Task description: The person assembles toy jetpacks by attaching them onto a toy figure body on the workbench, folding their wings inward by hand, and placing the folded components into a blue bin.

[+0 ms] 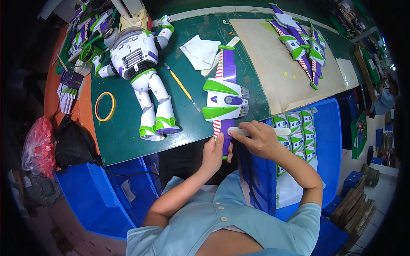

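A white, green and purple toy wing pack (232, 100) lies near the front edge of the green table (179, 123), its wings stretched toward and away from me. My left hand (212, 152) grips the near purple wing, which has a red-and-white striped edge. Between the fingers of my right hand (259, 138) is a flat white stick (282, 132) with rounded ends, its front end against that wing. Beyond the pack lie a folded white cloth (197, 52) and another pale flat stick (232, 42). A yellow-handled tool (181, 86) with metal ends lies to the left.
A large white toy astronaut figure (136, 55) lies left, beside a yellow tape roll (105, 106). Several more wing packs (294, 45) rest on a beige board (265, 81) at right. A blue bin (331, 136) of green-and-white parts stands at my right; another blue bin (87, 194) is at lower left.
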Action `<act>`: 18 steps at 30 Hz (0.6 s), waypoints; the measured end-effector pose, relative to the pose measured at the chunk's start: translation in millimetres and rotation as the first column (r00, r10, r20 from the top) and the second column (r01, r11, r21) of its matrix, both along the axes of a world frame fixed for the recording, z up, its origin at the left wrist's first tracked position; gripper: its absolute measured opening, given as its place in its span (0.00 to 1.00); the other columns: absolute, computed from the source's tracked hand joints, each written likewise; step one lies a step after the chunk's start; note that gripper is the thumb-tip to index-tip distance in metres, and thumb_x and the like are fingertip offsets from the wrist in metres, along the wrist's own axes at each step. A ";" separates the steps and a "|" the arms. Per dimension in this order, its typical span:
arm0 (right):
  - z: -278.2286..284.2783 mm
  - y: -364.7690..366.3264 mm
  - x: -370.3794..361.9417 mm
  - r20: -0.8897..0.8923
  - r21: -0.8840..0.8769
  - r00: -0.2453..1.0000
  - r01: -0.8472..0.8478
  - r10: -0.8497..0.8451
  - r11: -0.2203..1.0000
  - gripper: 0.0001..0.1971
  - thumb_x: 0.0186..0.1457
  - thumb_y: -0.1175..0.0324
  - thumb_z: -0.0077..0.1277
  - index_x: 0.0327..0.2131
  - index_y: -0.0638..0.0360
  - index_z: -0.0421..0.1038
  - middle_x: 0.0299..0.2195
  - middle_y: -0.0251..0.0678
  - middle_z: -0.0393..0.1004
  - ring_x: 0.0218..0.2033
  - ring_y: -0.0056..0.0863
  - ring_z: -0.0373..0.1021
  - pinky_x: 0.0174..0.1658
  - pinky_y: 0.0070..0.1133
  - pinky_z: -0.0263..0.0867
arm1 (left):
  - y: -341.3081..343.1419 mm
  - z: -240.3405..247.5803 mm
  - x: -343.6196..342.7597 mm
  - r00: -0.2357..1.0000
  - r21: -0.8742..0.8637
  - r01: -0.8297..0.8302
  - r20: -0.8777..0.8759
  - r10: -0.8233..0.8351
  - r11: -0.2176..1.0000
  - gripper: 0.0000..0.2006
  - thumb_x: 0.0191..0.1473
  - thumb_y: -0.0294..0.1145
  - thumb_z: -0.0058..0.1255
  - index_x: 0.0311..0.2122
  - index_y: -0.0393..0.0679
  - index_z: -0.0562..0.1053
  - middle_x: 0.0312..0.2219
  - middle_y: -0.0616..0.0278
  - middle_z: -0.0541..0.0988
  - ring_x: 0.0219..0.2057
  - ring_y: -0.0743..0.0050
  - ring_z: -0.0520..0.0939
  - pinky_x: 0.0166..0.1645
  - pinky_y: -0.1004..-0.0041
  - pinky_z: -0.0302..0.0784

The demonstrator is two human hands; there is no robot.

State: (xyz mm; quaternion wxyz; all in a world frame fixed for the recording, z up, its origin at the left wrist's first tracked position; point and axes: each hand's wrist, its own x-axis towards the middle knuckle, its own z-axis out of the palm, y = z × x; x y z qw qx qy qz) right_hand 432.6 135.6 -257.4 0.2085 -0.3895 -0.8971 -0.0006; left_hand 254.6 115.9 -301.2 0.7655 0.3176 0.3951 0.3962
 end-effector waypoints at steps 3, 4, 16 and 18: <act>3.4 4.2 1.0 0.021 -0.014 1.000 -0.019 0.019 1.000 0.27 0.37 0.73 0.51 0.47 0.45 0.67 0.34 0.32 0.67 0.28 0.25 0.66 0.25 0.19 0.62 | 0.4 1.0 -1.7 1.000 -0.014 -0.012 0.013 0.012 1.000 0.20 0.61 0.46 0.30 0.32 0.37 0.64 0.18 0.61 0.69 0.14 0.78 0.71 0.18 0.80 0.67; 4.1 6.2 3.2 0.036 -0.025 0.999 -0.037 0.038 0.999 0.27 0.37 0.73 0.51 0.47 0.45 0.67 0.34 0.32 0.67 0.29 0.25 0.66 0.25 0.19 0.62 | -0.1 1.1 -1.9 1.000 -0.016 -0.009 0.013 0.010 1.000 0.20 0.61 0.46 0.30 0.32 0.37 0.64 0.18 0.61 0.69 0.14 0.78 0.71 0.18 0.79 0.67; 4.9 5.7 -5.6 -0.002 -0.038 0.999 -0.040 0.040 0.998 0.27 0.35 0.73 0.52 0.45 0.44 0.68 0.31 0.33 0.66 0.28 0.27 0.66 0.25 0.21 0.64 | 0.3 -0.4 -3.9 1.000 -0.008 0.030 -0.004 -0.030 1.000 0.20 0.61 0.47 0.29 0.31 0.38 0.63 0.18 0.61 0.69 0.14 0.77 0.71 0.19 0.79 0.68; 3.8 4.3 -5.2 -0.024 -0.022 0.999 -0.045 0.045 0.999 0.27 0.35 0.74 0.52 0.45 0.44 0.68 0.31 0.33 0.66 0.27 0.27 0.66 0.24 0.21 0.64 | -1.1 -0.3 -3.9 1.000 -0.019 0.017 0.020 -0.017 1.000 0.20 0.61 0.46 0.30 0.31 0.38 0.63 0.18 0.61 0.69 0.14 0.78 0.71 0.18 0.79 0.68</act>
